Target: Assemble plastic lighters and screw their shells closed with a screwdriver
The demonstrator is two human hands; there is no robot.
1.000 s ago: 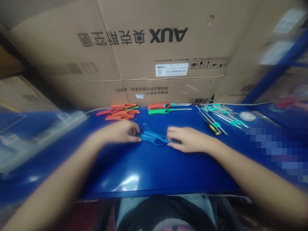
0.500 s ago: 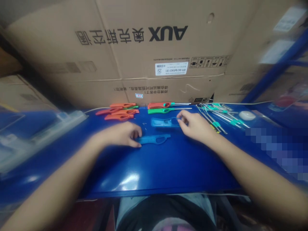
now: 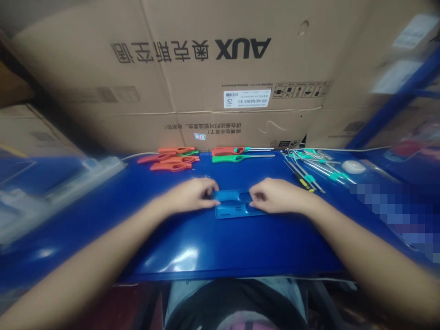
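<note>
Two blue plastic lighter shell halves lie side by side, low over the blue table, one farther away and one nearer. My left hand is closed on the left end of the far lighter shell half. The near lighter shell half shows slots on its face, and its right end passes under the fingers of my right hand. That hand is closed in a pinch at the right ends; whether it touches both halves is hidden. Behind them lie a red lighter and a green lighter with metal tubes.
Several orange-red shell pieces are piled at back left. Metal tubes with teal parts, a yellow-black tool and a white round object lie at right. A cardboard panel stands behind; a translucent tray is left.
Both hands have come closer together and nearer to me with the shell halves. The right hand's half has moved from the far side to the near side of the left hand's half.
</note>
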